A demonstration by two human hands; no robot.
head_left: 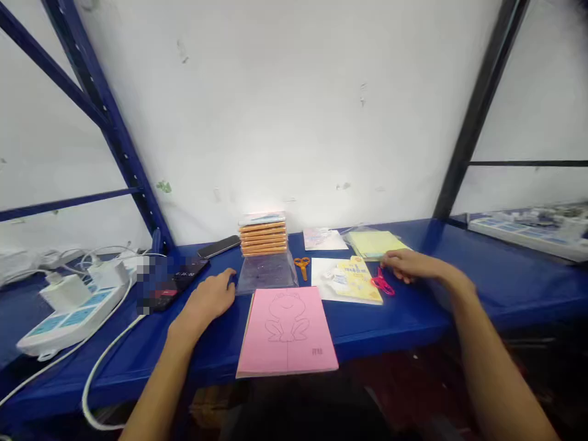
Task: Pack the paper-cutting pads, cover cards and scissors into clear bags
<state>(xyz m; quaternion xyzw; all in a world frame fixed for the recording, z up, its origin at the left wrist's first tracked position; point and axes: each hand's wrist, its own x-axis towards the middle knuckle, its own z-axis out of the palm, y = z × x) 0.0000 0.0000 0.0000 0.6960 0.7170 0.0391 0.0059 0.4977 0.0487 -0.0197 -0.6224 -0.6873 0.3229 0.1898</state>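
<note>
My left hand (pixel 212 295) lies palm down on the blue tabletop (pixel 496 275), fingers loosely spread, just left of a clear plastic sleeve (pixel 267 271) and a pink sheet (pixel 286 331) printed with a frog outline. My right hand (pixel 408 264) rests on the table by the red scissors (pixel 382 283), its fingertips touching or nearly touching their handles. The scissors lie on the edge of a yellow-and-white booklet (pixel 345 279). Small orange scissors (pixel 302 266) lie between the sleeve and the booklet.
A stack of orange packets (pixel 263 235) stands at the back by the wall. Yellow paper (pixel 375 243) and a small packet (pixel 323 239) lie behind the booklet. Two phones (pixel 219 246) (pixel 177 283), a white power strip (pixel 68 318) with chargers and cables fill the left. Blue rack posts (pixel 110 122) rise left and right.
</note>
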